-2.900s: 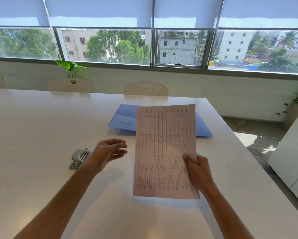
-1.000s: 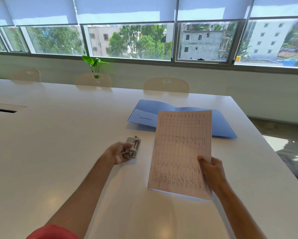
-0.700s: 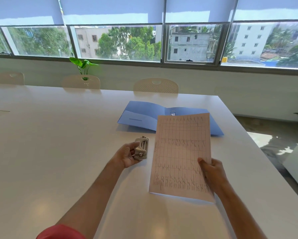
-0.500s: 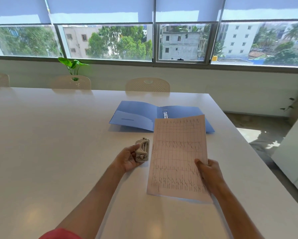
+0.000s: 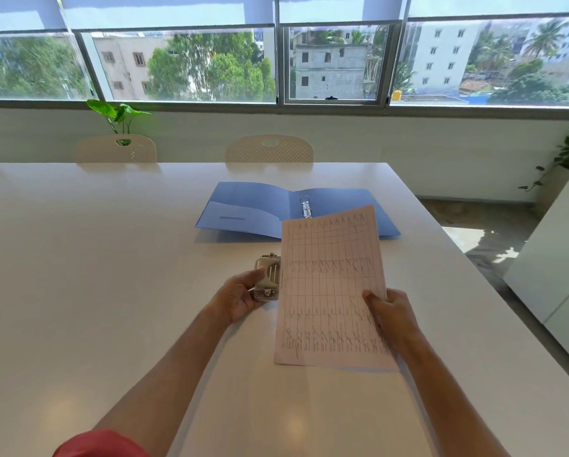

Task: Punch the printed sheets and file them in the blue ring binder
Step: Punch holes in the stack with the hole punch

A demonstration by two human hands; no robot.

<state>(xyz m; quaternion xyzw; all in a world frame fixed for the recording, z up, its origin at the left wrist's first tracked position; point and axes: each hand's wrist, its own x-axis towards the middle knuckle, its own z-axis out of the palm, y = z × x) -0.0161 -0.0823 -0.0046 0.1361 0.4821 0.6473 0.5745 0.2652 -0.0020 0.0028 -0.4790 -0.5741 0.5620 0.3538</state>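
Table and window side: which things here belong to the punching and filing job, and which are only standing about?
For the job:
printed sheets, held by the right hand
hole punch, held by the left hand
blue ring binder, lying open

Standing about:
chairs
potted plant

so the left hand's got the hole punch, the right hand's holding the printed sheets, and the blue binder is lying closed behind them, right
Not quite: the blue binder lies open, not closed. The head view shows both covers spread flat on the table with the metal rings exposed at the spine. The rest holds: the left hand grips the hole punch, and the right hand holds the printed sheets in front of the binder.
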